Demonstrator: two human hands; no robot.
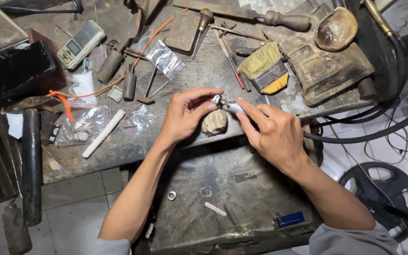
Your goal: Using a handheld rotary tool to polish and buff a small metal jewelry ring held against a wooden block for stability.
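Small metal piece: one, tiny and silvery, at frame centre, just above the rounded wooden peg; it looks braced there so that both hands can work on it steadily.
Left hand: thumb and forefinger pressed together on the small metal piece, the other fingers curled against the peg.
Right hand: fingers closed round a slim silvery tool, held like a pen with its tip at the piece.
Workbench: worn and grey, tools spread across the upper frame within arm's reach.
Brush: one, with straw-coloured bristles, upper centre-right.
Pocket scale: one, upper left.
Plastic bags: about four clear ones; one upper centre, the others at left.
White stick: one, left of centre.
Lower tray: under the hands, probably to catch what drops; one small ring and one blue lighter lie on it.
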